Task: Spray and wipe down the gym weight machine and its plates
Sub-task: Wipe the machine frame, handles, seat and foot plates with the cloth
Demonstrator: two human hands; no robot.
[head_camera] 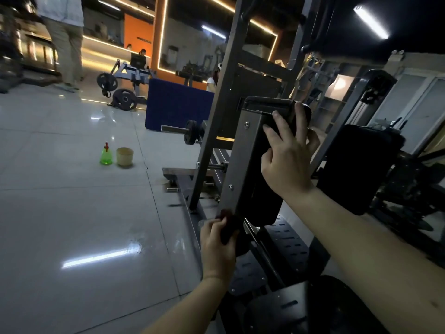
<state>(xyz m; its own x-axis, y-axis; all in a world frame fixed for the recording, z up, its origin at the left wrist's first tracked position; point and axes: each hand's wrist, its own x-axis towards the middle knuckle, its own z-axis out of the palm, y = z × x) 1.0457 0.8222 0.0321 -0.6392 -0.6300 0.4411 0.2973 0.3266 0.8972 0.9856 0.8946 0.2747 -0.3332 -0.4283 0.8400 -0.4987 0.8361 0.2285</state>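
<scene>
The grey steel weight machine [238, 150] fills the middle and right, with a black back pad [265, 208] bolted behind a grey plate. My right hand [287, 155] grips the pad's upper edge, fingers curled over it. My left hand [216, 242] holds a dark cloth [228, 225] against the lower end of the grey plate. A black weight plate [191, 132] sits on a peg on the machine's left side. The green spray bottle [106, 155] with a red nozzle stands on the floor at the left, away from both hands.
A beige bucket [125, 156] stands beside the spray bottle on the glossy tiled floor [72, 213]. A blue mat [178, 104] leans behind the machine. Another plate-loaded machine [122, 85] stands further back. A person [65, 39] stands at the far left. A black padded seat [356, 165] is on the right.
</scene>
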